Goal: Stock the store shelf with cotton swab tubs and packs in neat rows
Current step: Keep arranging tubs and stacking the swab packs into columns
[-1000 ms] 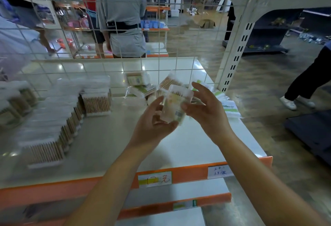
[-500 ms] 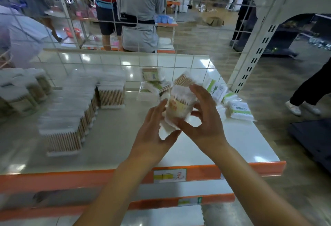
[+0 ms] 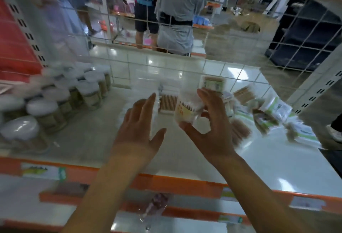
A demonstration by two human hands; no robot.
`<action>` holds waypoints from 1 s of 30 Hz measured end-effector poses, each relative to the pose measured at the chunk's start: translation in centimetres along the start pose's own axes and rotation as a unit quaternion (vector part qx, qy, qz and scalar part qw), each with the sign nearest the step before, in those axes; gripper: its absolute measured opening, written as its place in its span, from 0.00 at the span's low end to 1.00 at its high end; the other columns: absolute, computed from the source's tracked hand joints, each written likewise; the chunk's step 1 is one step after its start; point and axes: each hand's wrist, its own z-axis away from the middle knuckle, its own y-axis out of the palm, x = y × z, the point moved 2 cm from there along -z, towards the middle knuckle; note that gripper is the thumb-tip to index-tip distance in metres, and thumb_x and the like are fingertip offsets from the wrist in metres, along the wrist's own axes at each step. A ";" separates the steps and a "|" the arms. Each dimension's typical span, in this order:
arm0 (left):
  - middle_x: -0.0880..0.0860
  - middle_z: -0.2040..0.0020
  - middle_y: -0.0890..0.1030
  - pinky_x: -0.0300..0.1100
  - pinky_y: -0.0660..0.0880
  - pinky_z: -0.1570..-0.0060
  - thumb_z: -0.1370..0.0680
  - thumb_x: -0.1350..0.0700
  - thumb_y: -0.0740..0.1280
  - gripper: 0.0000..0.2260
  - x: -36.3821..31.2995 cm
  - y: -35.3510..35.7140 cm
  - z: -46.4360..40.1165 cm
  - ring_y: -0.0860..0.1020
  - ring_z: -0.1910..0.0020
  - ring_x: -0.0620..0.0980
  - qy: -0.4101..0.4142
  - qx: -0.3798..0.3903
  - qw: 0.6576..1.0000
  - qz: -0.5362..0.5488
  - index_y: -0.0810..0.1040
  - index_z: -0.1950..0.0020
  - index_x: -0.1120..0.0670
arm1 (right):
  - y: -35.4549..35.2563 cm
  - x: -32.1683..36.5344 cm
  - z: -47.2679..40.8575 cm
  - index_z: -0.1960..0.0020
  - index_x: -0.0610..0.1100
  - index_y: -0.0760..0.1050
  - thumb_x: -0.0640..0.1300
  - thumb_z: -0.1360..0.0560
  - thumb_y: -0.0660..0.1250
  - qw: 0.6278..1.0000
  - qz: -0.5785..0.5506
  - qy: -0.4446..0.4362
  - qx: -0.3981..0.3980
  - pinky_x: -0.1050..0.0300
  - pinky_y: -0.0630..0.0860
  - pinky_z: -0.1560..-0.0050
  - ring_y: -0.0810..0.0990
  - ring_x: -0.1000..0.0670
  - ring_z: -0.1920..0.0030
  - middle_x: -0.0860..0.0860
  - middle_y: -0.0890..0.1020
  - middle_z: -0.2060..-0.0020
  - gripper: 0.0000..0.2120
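My right hand (image 3: pixel 212 125) grips a clear pack of cotton swabs (image 3: pixel 187 109) above the middle of the white shelf (image 3: pixel 92 136), thumb below and fingers over its top. My left hand (image 3: pixel 140 127) hovers just left of the pack with fingers straight and spread, holding nothing. Round white-lidded swab tubs (image 3: pixel 55 103) stand in rows at the left. A rectangular box of swabs (image 3: pixel 167 102) sits behind my hands. Loose swab packs (image 3: pixel 266 114) lie in a heap at the right. The frame is blurred by motion.
A wire grid back panel (image 3: pixel 185 66) closes the rear of the shelf. An orange price rail (image 3: pixel 166 182) runs along the front edge, with lower shelves beneath. Two people (image 3: pixel 175 10) stand in the aisle behind the grid. A white upright (image 3: pixel 314 88) rises at the right.
My left hand has let go of the pack and opened to its left; my right hand alone holds it. The view has swung left, bringing the round tubs into sight.
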 end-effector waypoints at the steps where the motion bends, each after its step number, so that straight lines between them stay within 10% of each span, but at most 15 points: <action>1: 0.49 0.26 0.55 0.46 0.61 0.34 0.25 0.49 0.65 0.36 0.9 -1.1 0.1 0.57 0.29 0.51 -0.011 -0.003 1.000 -0.011 0.46 0.24 0.44 | 1.1 0.8 -0.3 0.32 0.53 0.59 0.44 0.34 0.73 1.000 -0.002 -0.005 0.001 0.43 0.77 0.45 0.67 0.45 0.33 0.44 0.66 0.31 0.36; 8: 0.63 0.34 0.71 0.60 0.73 0.48 0.30 0.46 0.64 0.31 8.8 -7.4 0.0 0.67 0.36 0.58 0.033 -0.118 0.990 -0.066 0.56 0.30 0.51 | 9.2 6.4 -2.4 0.32 0.50 0.59 0.50 0.32 0.69 0.998 -0.045 -0.044 0.004 0.44 0.76 0.44 0.66 0.47 0.32 0.45 0.65 0.32 0.33; 16: 0.59 0.40 0.70 0.45 0.72 0.51 0.29 0.51 0.59 0.23 15.8 -11.8 0.4 0.67 0.44 0.57 0.102 -0.154 0.980 -0.079 0.66 0.36 0.58 | 18.5 10.1 -1.1 0.31 0.54 0.57 0.49 0.31 0.68 0.994 -0.096 -0.004 0.043 0.47 0.74 0.40 0.64 0.50 0.30 0.47 0.63 0.30 0.32; 20: 0.63 0.45 0.76 0.54 0.76 0.56 0.31 0.56 0.55 0.18 18.8 -12.3 0.3 0.69 0.47 0.57 0.100 -0.115 0.984 -0.094 0.68 0.42 0.57 | 22.3 9.5 -0.3 0.31 0.54 0.56 0.50 0.31 0.69 0.995 -0.087 0.041 0.028 0.46 0.76 0.42 0.66 0.52 0.33 0.47 0.64 0.32 0.34; 25: 0.63 0.49 0.79 0.54 0.77 0.56 0.32 0.56 0.56 0.19 20.9 -12.1 -0.4 0.69 0.48 0.54 0.137 -0.073 0.982 -0.104 0.71 0.44 0.60 | 25.7 8.1 -0.1 0.29 0.55 0.53 0.38 0.33 0.73 0.992 -0.071 0.101 0.039 0.71 0.69 0.42 0.68 0.55 0.38 0.50 0.64 0.35 0.41; 30: 0.59 0.52 0.80 0.48 0.77 0.55 0.29 0.55 0.57 0.17 21.7 -11.9 -0.3 0.71 0.47 0.52 0.131 -0.050 0.982 -0.124 0.80 0.51 0.62 | 27.1 7.8 -0.6 0.30 0.58 0.47 0.39 0.29 0.71 0.972 -0.120 0.190 0.077 0.55 0.68 0.33 0.66 0.53 0.32 0.48 0.65 0.30 0.41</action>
